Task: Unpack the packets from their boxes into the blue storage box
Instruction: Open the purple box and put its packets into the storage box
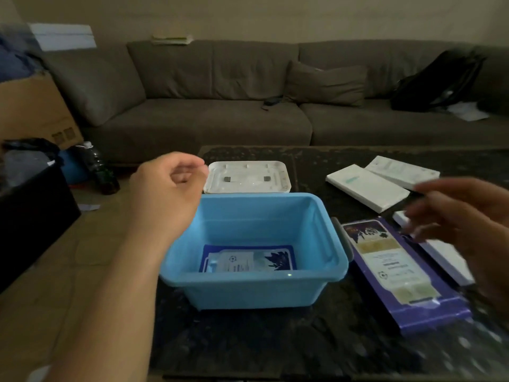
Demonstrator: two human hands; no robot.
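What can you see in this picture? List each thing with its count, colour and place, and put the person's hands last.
storage box: one, blue, open, on the dark table, centre.
packets: at least two, blue and white, flat on the storage box floor.
lid: one, white, on the table just behind the storage box.
purple box: one, purple with a white panel, flat on the table right of the storage box.
white boxes: at least three, white, right side of the table.
table: one, dark speckled.
sofa: one, brown, behind the table.
backpack: one, black, on the sofa at right.
cardboard box: one, brown, far left.
left hand: loosely curled, empty, above the storage box's left rim.
right hand: blurred, fingers spread, over the boxes at right.
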